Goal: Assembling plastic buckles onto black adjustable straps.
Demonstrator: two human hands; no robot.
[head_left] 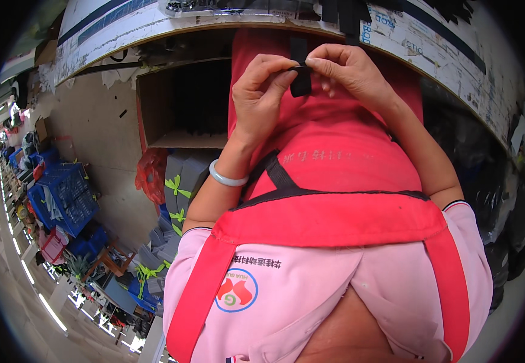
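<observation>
With left hand (261, 91) and right hand (354, 72) in the head view, pinching a small black strap piece (300, 85) between thumbs and fingers, over the red apron (341, 172) and near the workbench (456, 78) edge. Seemingly working the strap piece by fingertip; probably calling for a steady pinch from both sides. Reaching both forearms forward, flaring elbows outward, angling wrists inward, holding fingertips close together.
</observation>
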